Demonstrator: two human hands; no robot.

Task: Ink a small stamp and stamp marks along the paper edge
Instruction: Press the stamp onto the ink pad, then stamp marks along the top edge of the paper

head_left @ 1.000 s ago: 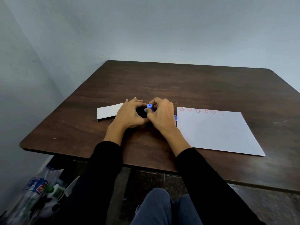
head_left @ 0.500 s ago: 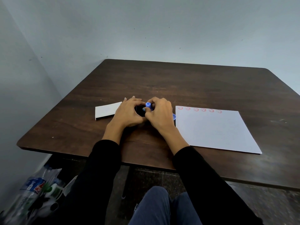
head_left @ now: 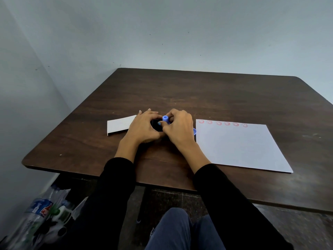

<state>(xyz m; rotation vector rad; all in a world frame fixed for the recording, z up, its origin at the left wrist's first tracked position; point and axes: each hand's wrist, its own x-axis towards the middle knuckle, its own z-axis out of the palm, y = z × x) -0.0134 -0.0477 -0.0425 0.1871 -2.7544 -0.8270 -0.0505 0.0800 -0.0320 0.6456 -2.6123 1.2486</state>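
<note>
My right hand pinches a small blue stamp, held upright over a dark ink pad. My left hand curls around the left side of the ink pad and holds it on the table. The pad is mostly hidden between both hands. A white sheet of paper lies to the right, with several red smiley stamp marks in a row along its far edge. A blue piece, perhaps the stamp's cap, peeks out behind my right hand beside the paper.
A small white box lies left of my left hand. The brown wooden table stands against a pale wall. Plastic bottles sit on the floor at lower left. My knees show below the table's near edge.
Both hands have stayed together over the ink pad with the blue stamp. Only the camera view has shifted slightly.
</note>
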